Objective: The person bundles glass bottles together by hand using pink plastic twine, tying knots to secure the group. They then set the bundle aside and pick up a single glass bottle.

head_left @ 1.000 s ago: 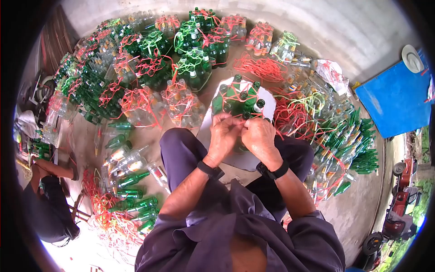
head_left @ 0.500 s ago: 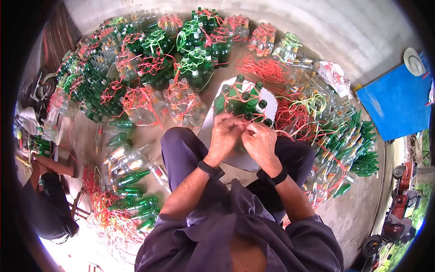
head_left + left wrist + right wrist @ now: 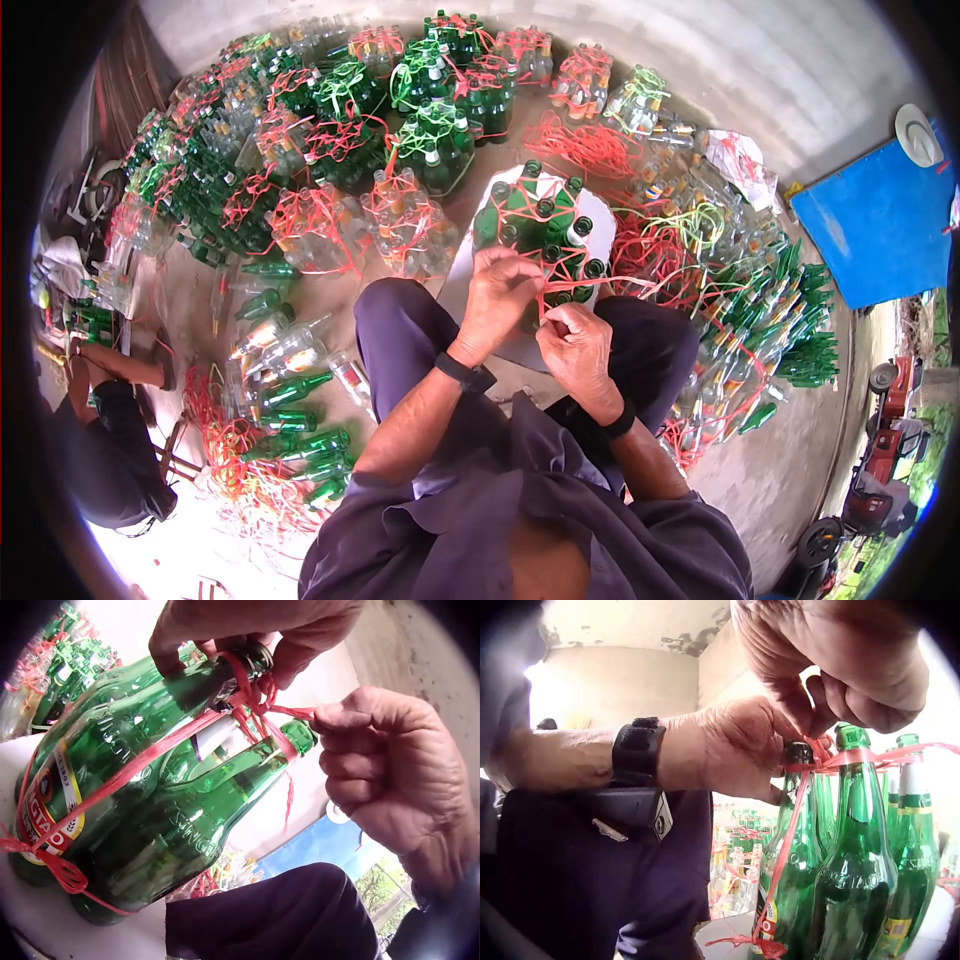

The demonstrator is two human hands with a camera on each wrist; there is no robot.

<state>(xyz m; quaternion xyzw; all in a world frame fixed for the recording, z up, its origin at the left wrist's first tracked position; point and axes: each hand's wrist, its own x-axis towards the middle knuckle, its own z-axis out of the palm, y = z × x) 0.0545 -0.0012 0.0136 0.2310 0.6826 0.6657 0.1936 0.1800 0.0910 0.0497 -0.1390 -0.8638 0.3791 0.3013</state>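
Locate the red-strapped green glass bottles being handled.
In the head view, the green bottles stand just right of and above centre, on a white slab, with the person's left hand at their near edge.

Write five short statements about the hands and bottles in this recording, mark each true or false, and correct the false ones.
1. The right hand pinches a red ribbon. True.
2. The left hand rests on a knee. False: the left hand has its fingers round the neck of a green bottle.
3. The bottles by the hands stand upright on a white board. True.
4. Every bottle on the floor is tied in a bundle. False: loose bottles lie on the floor to the person's left.
5. The hat by the blue panel is black. False: the hat is pale.
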